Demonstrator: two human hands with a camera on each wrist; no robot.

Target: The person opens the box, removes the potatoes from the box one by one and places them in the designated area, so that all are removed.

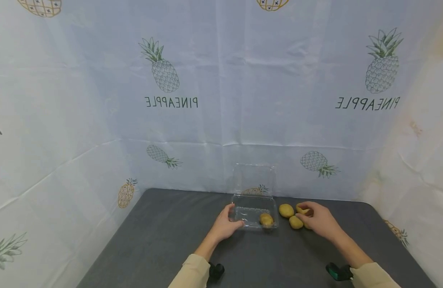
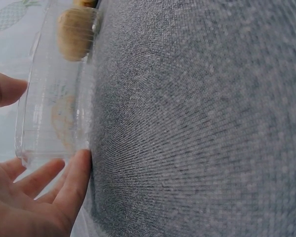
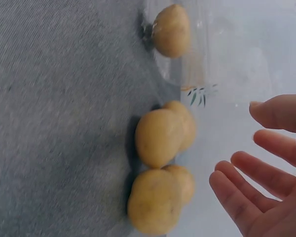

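A clear plastic clamshell container [image 1: 251, 212] stands on the table with its lid raised and one potato [image 1: 266, 220] in its right end. My left hand [image 1: 225, 225] is at the container's left end. In the left wrist view its fairly straight fingertips [image 2: 81, 160] touch or nearly touch the end wall, and the thumb is by the rim. My right hand [image 1: 320, 220] hovers over several loose potatoes [image 1: 286, 211] right of the container. The right wrist view shows its fingers [image 3: 237, 195] spread apart from those potatoes [image 3: 155, 202], holding nothing.
The dark grey table [image 1: 163, 240] has its back edge close behind the container. A white curtain [image 1: 221, 120] printed with pineapples hangs behind and along both sides. Behind the container, the transparent lid [image 1: 255, 176] stands up near the curtain.
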